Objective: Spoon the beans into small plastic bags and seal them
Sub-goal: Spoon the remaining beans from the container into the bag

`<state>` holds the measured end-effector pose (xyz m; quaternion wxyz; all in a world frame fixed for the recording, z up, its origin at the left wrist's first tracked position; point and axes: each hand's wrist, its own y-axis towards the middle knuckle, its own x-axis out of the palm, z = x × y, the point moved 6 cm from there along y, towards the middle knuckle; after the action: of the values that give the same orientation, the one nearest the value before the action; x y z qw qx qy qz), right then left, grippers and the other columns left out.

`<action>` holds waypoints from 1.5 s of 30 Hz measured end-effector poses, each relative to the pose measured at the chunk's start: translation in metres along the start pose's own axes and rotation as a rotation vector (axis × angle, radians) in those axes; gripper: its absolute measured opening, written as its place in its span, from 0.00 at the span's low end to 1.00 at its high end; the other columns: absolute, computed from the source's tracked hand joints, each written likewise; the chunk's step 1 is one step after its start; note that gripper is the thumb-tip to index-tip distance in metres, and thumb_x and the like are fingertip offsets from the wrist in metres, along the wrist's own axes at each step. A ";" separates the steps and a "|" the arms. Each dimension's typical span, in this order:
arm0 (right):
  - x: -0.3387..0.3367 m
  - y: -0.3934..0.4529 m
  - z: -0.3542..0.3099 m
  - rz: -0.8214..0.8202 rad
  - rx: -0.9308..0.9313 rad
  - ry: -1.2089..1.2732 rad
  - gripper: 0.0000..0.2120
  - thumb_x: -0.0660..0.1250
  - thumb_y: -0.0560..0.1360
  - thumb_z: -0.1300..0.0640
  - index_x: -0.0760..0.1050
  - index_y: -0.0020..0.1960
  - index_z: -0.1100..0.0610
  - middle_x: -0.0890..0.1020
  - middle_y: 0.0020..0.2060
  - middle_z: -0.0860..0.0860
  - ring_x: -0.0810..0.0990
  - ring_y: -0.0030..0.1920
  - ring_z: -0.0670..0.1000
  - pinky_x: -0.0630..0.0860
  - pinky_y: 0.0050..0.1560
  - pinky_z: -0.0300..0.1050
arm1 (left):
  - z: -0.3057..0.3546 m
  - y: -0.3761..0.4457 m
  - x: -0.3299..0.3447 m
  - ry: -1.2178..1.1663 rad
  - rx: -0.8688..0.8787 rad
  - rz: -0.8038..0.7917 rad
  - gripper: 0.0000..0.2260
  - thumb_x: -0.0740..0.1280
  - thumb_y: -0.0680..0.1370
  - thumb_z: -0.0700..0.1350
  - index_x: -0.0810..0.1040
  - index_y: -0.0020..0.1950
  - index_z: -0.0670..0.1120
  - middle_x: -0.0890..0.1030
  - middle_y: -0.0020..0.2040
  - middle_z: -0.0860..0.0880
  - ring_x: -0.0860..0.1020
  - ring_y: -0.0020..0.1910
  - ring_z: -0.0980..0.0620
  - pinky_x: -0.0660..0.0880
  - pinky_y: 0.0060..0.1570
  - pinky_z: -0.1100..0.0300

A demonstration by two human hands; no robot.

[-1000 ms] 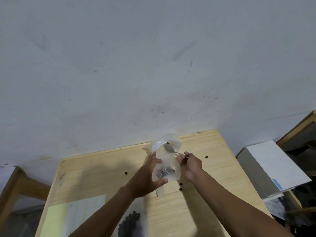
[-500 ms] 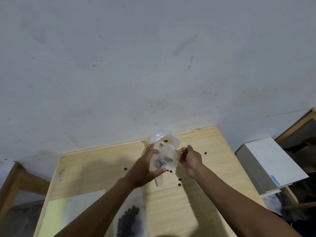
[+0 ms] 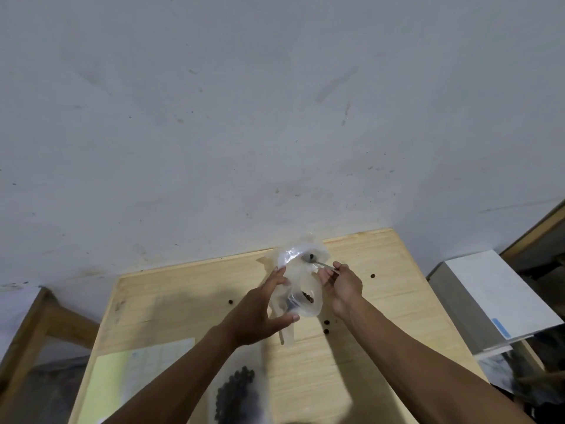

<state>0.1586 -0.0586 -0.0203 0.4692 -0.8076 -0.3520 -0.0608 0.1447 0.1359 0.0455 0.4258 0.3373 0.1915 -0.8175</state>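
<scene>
My left hand (image 3: 260, 313) grips the small clear plastic bag (image 3: 301, 289) while my right hand (image 3: 342, 286) pinches the metal spoon (image 3: 318, 262), tipping dark beans (image 3: 307, 298) in; sealing likely comes next.

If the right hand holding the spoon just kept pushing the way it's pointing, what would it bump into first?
Probably the clear plastic bag: the right hand points its spoon up-left, the bowl already at the bag's open mouth. The wall lies beyond, though depth is unclear.

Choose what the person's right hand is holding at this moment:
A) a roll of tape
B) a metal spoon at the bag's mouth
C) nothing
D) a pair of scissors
B: the right hand pinches a metal spoon whose bowl sits at the mouth of the clear bag.
</scene>
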 end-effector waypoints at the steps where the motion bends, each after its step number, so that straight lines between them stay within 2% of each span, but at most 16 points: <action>1: 0.001 -0.001 -0.001 -0.014 -0.018 -0.020 0.08 0.55 0.83 0.62 0.72 0.53 0.63 0.73 0.37 0.57 0.75 0.38 0.53 0.79 0.56 0.50 | 0.000 0.000 -0.002 0.004 -0.002 0.016 0.31 0.72 0.73 0.61 0.67 0.71 0.51 0.54 0.80 0.57 0.52 0.78 0.62 0.60 0.74 0.62; 5: -0.001 -0.004 -0.013 -0.058 -0.120 -0.140 0.11 0.55 0.84 0.59 0.73 0.51 0.64 0.74 0.37 0.57 0.77 0.38 0.52 0.82 0.45 0.43 | -0.006 0.007 -0.006 0.026 -0.033 0.079 0.30 0.73 0.74 0.56 0.67 0.71 0.48 0.55 0.80 0.54 0.56 0.75 0.63 0.58 0.63 0.78; 7: -0.003 -0.005 -0.017 -0.081 -0.152 -0.177 0.12 0.54 0.84 0.58 0.73 0.50 0.64 0.75 0.37 0.57 0.77 0.39 0.52 0.83 0.41 0.41 | -0.012 0.010 -0.005 0.013 -0.071 0.093 0.29 0.73 0.74 0.56 0.67 0.70 0.48 0.57 0.80 0.52 0.59 0.76 0.60 0.61 0.61 0.75; 10: -0.009 -0.010 -0.025 -0.112 -0.196 -0.223 0.15 0.53 0.85 0.55 0.73 0.48 0.63 0.75 0.36 0.57 0.78 0.39 0.53 0.82 0.38 0.39 | -0.019 0.014 0.001 0.027 -0.086 0.095 0.29 0.73 0.73 0.57 0.68 0.69 0.49 0.57 0.80 0.51 0.56 0.78 0.58 0.62 0.66 0.66; 13: -0.015 -0.019 -0.034 -0.126 -0.264 -0.313 0.17 0.52 0.85 0.53 0.74 0.49 0.63 0.77 0.36 0.57 0.80 0.38 0.54 0.83 0.40 0.41 | -0.024 0.016 0.006 0.033 -0.114 0.102 0.28 0.73 0.73 0.57 0.68 0.68 0.49 0.59 0.79 0.53 0.56 0.78 0.56 0.64 0.68 0.61; 15: -0.020 -0.025 -0.042 -0.129 -0.327 -0.372 0.18 0.53 0.85 0.52 0.75 0.48 0.62 0.79 0.36 0.58 0.80 0.36 0.55 0.81 0.43 0.45 | -0.023 0.016 0.006 0.052 -0.117 0.138 0.29 0.73 0.71 0.59 0.70 0.67 0.48 0.68 0.73 0.51 0.66 0.73 0.53 0.69 0.68 0.55; 17: -0.023 -0.035 -0.053 -0.137 -0.396 -0.400 0.18 0.54 0.84 0.52 0.75 0.47 0.62 0.78 0.35 0.58 0.79 0.34 0.54 0.78 0.40 0.45 | -0.021 0.015 0.007 0.120 -0.095 0.218 0.31 0.70 0.69 0.63 0.73 0.65 0.46 0.75 0.63 0.52 0.71 0.63 0.50 0.73 0.62 0.50; 19: -0.024 -0.049 -0.066 -0.146 -0.469 -0.418 0.19 0.53 0.84 0.51 0.74 0.46 0.63 0.77 0.33 0.57 0.77 0.32 0.53 0.76 0.36 0.43 | -0.018 0.014 0.006 0.187 -0.091 0.274 0.32 0.68 0.69 0.66 0.75 0.64 0.47 0.76 0.59 0.54 0.69 0.59 0.50 0.71 0.58 0.52; 21: -0.024 -0.063 -0.078 -0.145 -0.548 -0.452 0.21 0.52 0.85 0.49 0.74 0.46 0.63 0.77 0.32 0.55 0.76 0.30 0.51 0.75 0.33 0.39 | -0.015 0.015 0.008 0.212 -0.120 0.279 0.30 0.68 0.70 0.66 0.74 0.65 0.50 0.75 0.59 0.56 0.68 0.59 0.51 0.66 0.56 0.56; 24: -0.022 -0.078 -0.088 -0.168 -0.627 -0.509 0.22 0.51 0.84 0.48 0.74 0.45 0.63 0.77 0.32 0.55 0.75 0.29 0.49 0.73 0.32 0.37 | -0.014 0.017 0.012 0.173 -0.182 0.266 0.28 0.71 0.71 0.64 0.72 0.66 0.52 0.74 0.60 0.58 0.66 0.59 0.52 0.64 0.57 0.57; 29: -0.013 -0.092 -0.085 -0.254 -0.704 -0.696 0.21 0.52 0.85 0.50 0.75 0.43 0.60 0.78 0.33 0.54 0.75 0.31 0.48 0.72 0.35 0.39 | -0.012 0.018 0.015 0.101 -0.238 0.247 0.28 0.71 0.72 0.63 0.71 0.66 0.52 0.74 0.61 0.58 0.67 0.60 0.52 0.68 0.61 0.53; 32: -0.007 -0.102 -0.078 -0.339 -0.820 -0.890 0.19 0.53 0.84 0.49 0.77 0.43 0.57 0.79 0.35 0.47 0.77 0.34 0.46 0.73 0.38 0.36 | -0.010 0.015 0.015 0.062 -0.234 0.245 0.28 0.72 0.72 0.62 0.71 0.66 0.51 0.74 0.61 0.57 0.69 0.60 0.51 0.70 0.61 0.50; 36: -0.001 -0.115 -0.070 -0.475 -0.985 -1.087 0.13 0.56 0.84 0.56 0.78 0.48 0.47 0.80 0.43 0.42 0.79 0.40 0.46 0.75 0.44 0.38 | -0.008 0.009 0.015 0.036 -0.232 0.235 0.28 0.71 0.72 0.62 0.70 0.67 0.52 0.74 0.63 0.57 0.69 0.61 0.51 0.70 0.62 0.49; 38: 0.000 -0.117 -0.071 -0.485 -1.001 -1.073 0.13 0.57 0.83 0.58 0.78 0.49 0.47 0.80 0.45 0.44 0.79 0.40 0.47 0.75 0.43 0.37 | -0.006 0.006 0.013 0.013 -0.234 0.241 0.28 0.72 0.72 0.61 0.70 0.67 0.52 0.74 0.63 0.57 0.69 0.61 0.51 0.70 0.62 0.49; 40: -0.002 -0.118 -0.077 -0.452 -0.969 -0.983 0.12 0.57 0.83 0.58 0.78 0.50 0.53 0.80 0.43 0.47 0.79 0.38 0.47 0.74 0.42 0.38 | -0.006 0.002 0.013 -0.028 -0.235 0.253 0.27 0.73 0.72 0.60 0.70 0.66 0.52 0.73 0.61 0.56 0.69 0.60 0.51 0.71 0.62 0.50; 45: -0.035 -0.101 -0.093 -0.243 -0.755 -0.590 0.16 0.54 0.84 0.51 0.75 0.48 0.59 0.79 0.35 0.56 0.77 0.32 0.50 0.73 0.34 0.40 | -0.008 -0.014 0.012 -0.104 -0.254 0.314 0.28 0.75 0.71 0.56 0.69 0.66 0.50 0.72 0.60 0.56 0.69 0.59 0.53 0.71 0.62 0.52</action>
<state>0.0916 -0.1197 0.0883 0.0140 -0.8573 -0.5147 -0.0072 0.1318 0.1419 0.0315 0.5963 0.2638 0.2161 -0.7268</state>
